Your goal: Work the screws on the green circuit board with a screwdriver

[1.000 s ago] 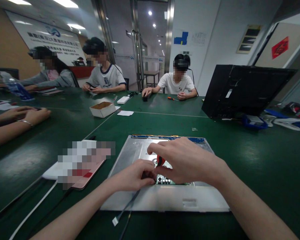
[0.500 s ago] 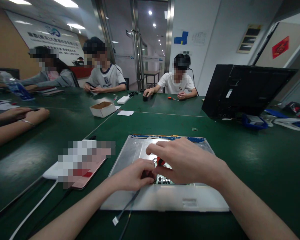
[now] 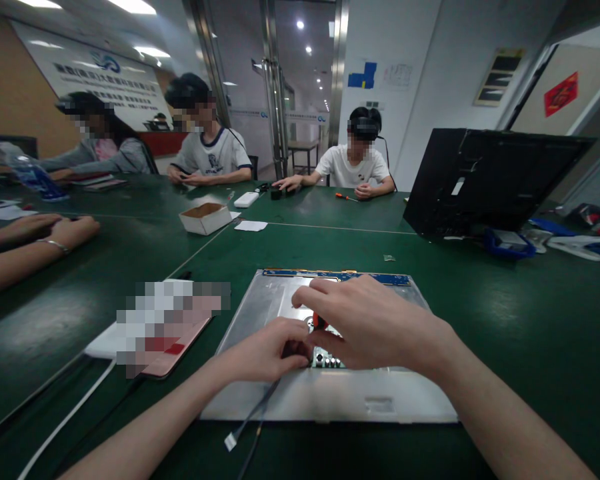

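Observation:
A flat metal display panel (image 3: 330, 400) lies on the table before me, with a narrow blue circuit strip (image 3: 390, 279) along its far edge. Over its middle my right hand (image 3: 375, 323) is closed round a red and black screwdriver (image 3: 319, 322), whose tip is hidden. Below that shows a green circuit board (image 3: 327, 361) with round silver components. At the board's left edge my left hand (image 3: 265, 348) has its fingers curled together; whatever they pinch is hidden. Dark cables (image 3: 260, 405) run from under this hand towards me, one ending in a white connector (image 3: 231, 441).
Left of the panel lie a pink phone (image 3: 180, 347) and a white device with cables. An open white box (image 3: 206, 219) stands farther off. At right a large black monitor (image 3: 480, 180) leans. Several people sit around the green table (image 3: 530, 347); a co-worker's forearms rest at left.
My hands and the panel hold nearly the same position. Across the table, a person's hand has slid a small black object a little to the left.

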Motion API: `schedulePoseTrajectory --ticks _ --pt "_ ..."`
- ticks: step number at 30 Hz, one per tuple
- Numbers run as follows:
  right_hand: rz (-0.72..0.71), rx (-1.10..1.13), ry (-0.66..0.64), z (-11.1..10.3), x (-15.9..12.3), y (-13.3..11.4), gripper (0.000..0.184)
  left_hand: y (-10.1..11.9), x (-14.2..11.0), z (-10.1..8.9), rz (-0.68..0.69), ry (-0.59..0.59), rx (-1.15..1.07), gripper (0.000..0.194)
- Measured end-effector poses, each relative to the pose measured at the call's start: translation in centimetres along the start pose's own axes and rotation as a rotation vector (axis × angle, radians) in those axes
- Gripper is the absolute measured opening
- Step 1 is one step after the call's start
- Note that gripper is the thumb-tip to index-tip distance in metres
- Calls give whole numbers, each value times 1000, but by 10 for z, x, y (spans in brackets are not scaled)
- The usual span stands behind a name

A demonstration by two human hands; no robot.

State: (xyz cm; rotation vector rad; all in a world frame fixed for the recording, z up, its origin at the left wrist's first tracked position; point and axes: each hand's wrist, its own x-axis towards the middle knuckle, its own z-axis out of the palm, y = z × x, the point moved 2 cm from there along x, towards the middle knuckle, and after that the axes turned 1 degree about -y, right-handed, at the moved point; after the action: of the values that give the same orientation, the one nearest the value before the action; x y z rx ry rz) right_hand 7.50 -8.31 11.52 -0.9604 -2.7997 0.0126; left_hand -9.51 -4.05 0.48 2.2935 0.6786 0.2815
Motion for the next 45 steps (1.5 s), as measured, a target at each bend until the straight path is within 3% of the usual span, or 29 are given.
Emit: schedulePoseTrajectory --ticks 7,15,22,26,30,39,45 --pt "-26 20 5 4 1 1 25 3 0 -1 -58 13 26 2" --pt "3 12 -17 3 3 5 11 4 0 0 -45 -8 -10 6" --pt "-40 141 -20 6 2 6 30 1 0 1 -53 10 20 3" --pt "-1 96 25 6 5 8 24 4 -1 1 -65 3 -5 5" --pt "34 27 -28 3 5 6 14 2 -1 1 -38 -17 -36 6" --pt "-26 102 -28 3 0 5 28 2 -1 0 -71 10 29 3" --pt "57 -16 -19 5 6 8 10 4 -1 1 -83 -21 7 4"
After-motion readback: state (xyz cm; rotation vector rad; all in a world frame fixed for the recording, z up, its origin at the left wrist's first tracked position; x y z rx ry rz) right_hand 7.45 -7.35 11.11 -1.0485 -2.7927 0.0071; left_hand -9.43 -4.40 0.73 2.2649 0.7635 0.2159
